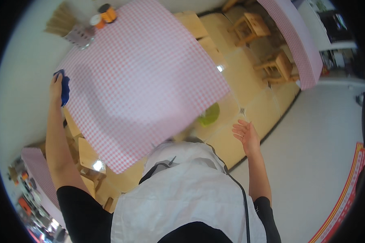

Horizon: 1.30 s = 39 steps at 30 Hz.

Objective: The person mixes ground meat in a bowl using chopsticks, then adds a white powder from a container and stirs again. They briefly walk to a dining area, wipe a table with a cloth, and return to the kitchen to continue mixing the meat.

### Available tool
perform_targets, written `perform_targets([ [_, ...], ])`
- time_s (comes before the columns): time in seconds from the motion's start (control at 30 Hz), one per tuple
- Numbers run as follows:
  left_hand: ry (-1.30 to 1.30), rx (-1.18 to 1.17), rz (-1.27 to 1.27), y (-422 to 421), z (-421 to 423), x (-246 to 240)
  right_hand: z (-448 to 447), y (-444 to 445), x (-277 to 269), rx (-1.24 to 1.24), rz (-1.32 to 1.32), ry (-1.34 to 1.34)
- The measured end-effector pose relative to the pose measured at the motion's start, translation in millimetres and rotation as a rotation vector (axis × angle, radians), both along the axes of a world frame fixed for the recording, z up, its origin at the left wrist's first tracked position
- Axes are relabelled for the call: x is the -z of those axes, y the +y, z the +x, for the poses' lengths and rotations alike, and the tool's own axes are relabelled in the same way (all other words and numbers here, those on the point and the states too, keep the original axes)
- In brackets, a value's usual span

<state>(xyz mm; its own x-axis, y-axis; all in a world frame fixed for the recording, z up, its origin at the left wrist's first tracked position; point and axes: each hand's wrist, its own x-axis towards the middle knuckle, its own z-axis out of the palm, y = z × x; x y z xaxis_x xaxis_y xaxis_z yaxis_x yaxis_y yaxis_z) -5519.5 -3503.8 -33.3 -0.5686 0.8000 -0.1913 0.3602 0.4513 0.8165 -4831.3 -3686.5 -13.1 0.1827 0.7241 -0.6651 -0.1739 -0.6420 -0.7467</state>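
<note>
A table under a red-and-white checked tablecloth stands before me. My left hand reaches out to its left edge, by the wall, and grips a dark blue cloth. Whether the cloth touches the table or the wall I cannot tell. My right hand hangs in the air to the right of the table, with nothing in it and the fingers apart. It is nearest to the floor tiles and a lime-green plastic object low beside the table's near right corner.
A perforated holder full of chopsticks and two orange containers stand along the table's wall side. Wooden stools are on the right, others at lower left. Another checked-cloth table lies beyond. A pale wall borders the right.
</note>
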Motion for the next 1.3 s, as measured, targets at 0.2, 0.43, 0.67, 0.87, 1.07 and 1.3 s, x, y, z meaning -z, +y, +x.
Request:
perform_targets([
  [0.2,0.376,0.406,0.043,6.2,93.3,25.1,82.8,-180.2,65.8,0.462,-0.314,-0.047],
  [0.43,-0.197,0.671,0.059,-108.8,378.1,25.6,111.0,-395.1,130.0,0.858,-0.666,0.103],
  [0.67,-0.042,1.756,-0.406,-277.9,674.7,27.7,230.0,-460.8,169.1,1.029,-0.519,0.161],
  [0.87,0.215,1.835,-0.161,-268.2,784.2,17.8,341.7,-400.3,163.7,1.026,-0.181,0.133],
  [1.07,0.138,2.097,-0.124,-248.4,879.6,25.1,424.8,-262.0,152.3,0.747,-0.014,0.15],
  [1.3,0.059,2.102,-0.018,-137.9,1046.1,24.9,583.9,-168.2,141.8,0.488,-0.072,-0.141],
])
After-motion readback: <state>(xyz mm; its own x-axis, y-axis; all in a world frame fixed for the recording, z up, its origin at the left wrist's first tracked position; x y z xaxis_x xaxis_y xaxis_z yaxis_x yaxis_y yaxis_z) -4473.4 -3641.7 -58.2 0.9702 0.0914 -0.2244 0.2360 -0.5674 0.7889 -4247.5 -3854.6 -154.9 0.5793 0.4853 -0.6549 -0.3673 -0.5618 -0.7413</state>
